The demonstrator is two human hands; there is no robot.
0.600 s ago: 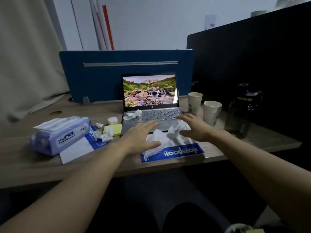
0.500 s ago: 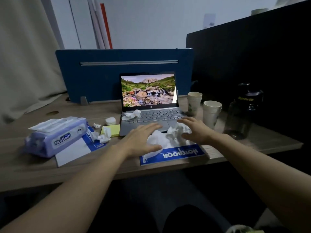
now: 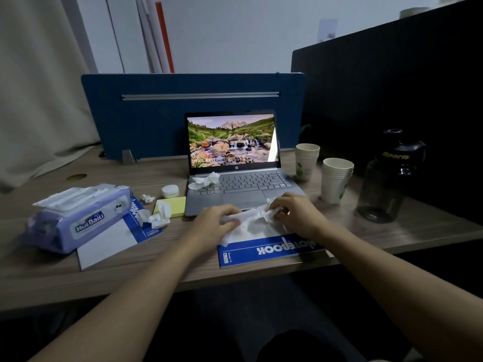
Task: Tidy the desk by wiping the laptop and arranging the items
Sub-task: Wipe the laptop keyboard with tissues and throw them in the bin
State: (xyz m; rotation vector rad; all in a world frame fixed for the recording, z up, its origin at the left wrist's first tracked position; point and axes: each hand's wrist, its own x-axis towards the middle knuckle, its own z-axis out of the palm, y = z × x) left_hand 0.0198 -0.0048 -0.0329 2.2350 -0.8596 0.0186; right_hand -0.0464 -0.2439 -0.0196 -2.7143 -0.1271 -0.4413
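Both hands (image 3: pixel 261 218) apparently grip the wipe (image 3: pixel 252 220).

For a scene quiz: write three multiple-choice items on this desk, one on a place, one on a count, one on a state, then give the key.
1. Where does the crumpled tissue lie?
A. on the laptop's keyboard
B. in a cup
C. on the bottle

2. How many cup stacks stand right of the laptop?
A. one
B. two
C. four

3. What is the state of the wipe pack lid?
A. flipped open
B. sealed flat
C. torn off

Key: 1 A, the tissue sits on the keys at the left, below the screen. 2 B, one stack stands by the screen and a second nearer the bottle. 3 A, the white flap stands raised atop the pack.
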